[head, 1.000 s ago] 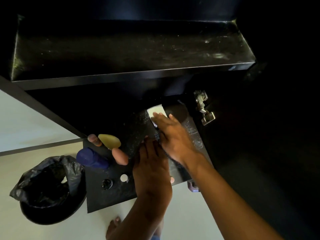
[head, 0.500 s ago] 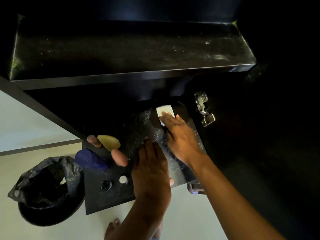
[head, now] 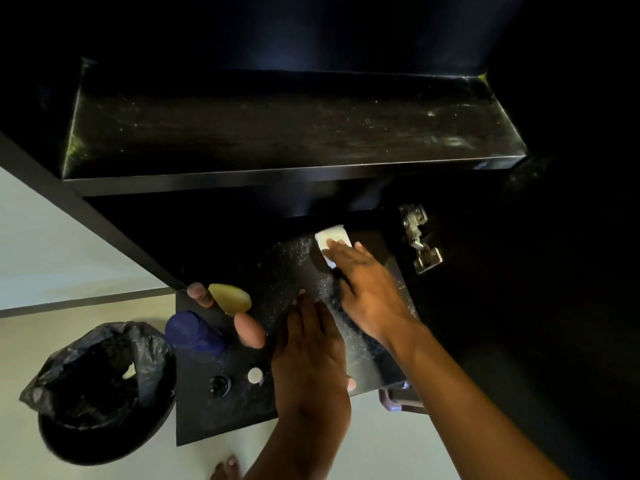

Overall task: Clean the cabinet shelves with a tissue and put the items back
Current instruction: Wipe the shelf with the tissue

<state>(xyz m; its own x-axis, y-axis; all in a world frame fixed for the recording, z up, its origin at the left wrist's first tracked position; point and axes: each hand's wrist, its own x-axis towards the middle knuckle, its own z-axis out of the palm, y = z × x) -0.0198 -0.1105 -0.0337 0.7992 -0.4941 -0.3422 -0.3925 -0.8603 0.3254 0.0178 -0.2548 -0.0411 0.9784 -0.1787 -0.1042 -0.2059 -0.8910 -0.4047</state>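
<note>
A white folded tissue (head: 330,237) lies on the dusty black lower shelf (head: 284,265), near its back. My right hand (head: 367,292) presses on the tissue with straight fingers. At the shelf's front edge, my left hand (head: 310,362) rests flat, its thumb over the rim. Left of it stand a blue bottle (head: 192,332), a yellow soap-like piece (head: 230,297), two brownish oval items (head: 248,330), a small black knob (head: 219,386) and a white cap (head: 255,375). The upper shelf (head: 277,133) is bare and streaked with dust.
A bin lined with a black bag (head: 100,393) stands on the pale floor at lower left. A metal door hinge (head: 417,237) sticks out on the cabinet's right side. A brownish object (head: 394,400) shows below the shelf's front edge. My foot (head: 227,471) is at the bottom.
My right hand has slid the tissue toward the back of the lower shelf. My left hand has stayed in place.
</note>
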